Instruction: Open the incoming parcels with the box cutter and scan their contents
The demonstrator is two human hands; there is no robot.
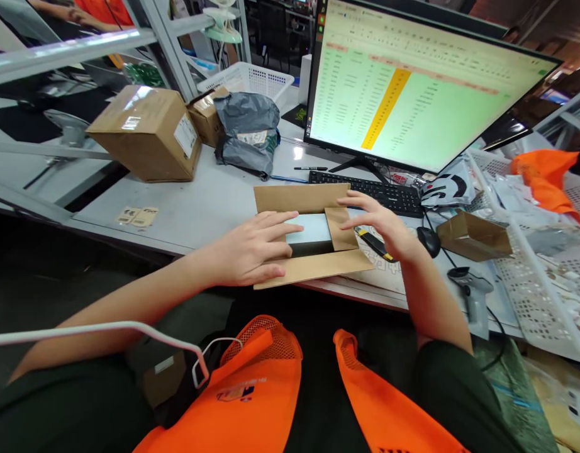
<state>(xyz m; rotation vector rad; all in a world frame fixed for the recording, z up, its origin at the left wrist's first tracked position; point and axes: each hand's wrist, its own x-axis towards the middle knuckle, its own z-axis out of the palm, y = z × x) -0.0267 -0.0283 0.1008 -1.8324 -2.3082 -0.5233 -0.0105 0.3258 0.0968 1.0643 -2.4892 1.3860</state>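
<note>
An opened cardboard box [313,267] lies in front of me near the desk's front edge, its long flaps folded outward. Inside it shows a light blue flat surface [313,228]; what that belongs to I cannot make out. Over the box's left end rests my left hand [256,248], fingers stretched across the opening and the near flap. My right hand [377,220] is at the right end, fingers apart, touching or just above the short right flap [341,229]. A yellow and black utility knife [375,244] lies on the desk beneath my right hand.
Behind the box are a keyboard [389,196] and a large monitor [422,94]. A taped carton [146,135] and a grey plastic parcel [250,132] stand at the back left. To the right are a mouse [428,241], a small carton [474,236], a barcode scanner [472,292] and a white basket [530,270].
</note>
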